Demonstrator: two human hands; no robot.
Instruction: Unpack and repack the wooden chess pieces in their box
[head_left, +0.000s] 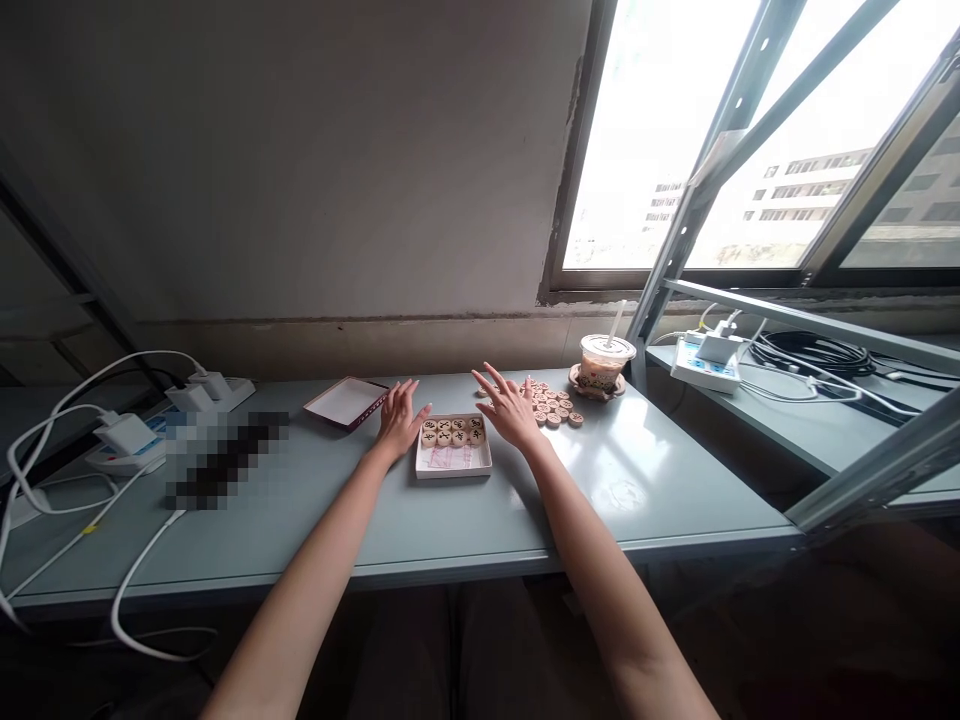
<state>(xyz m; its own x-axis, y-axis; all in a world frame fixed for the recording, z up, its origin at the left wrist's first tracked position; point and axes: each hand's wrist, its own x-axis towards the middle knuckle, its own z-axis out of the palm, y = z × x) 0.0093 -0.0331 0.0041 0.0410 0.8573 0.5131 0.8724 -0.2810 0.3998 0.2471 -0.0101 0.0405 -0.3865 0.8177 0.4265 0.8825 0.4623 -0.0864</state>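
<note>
Clearly open, both hands flank one shallow box [454,474].

Left hand [400,422], loosely spread, sits between it and one lid [346,401]; right hand [510,408], fingers fanned wide, is beside a cluster of loose discs [553,420], too bunched to count. Eight round pieces [444,438] lie inside the box, two rows of four.

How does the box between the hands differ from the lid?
The box holds two rows of round pieces; the lid shows plain white inside. The box has white sides; the lid's visible outer side is dark red. The box sits nearly square to the table edge; the lid lies at an angle. Both rest open side up.
</note>
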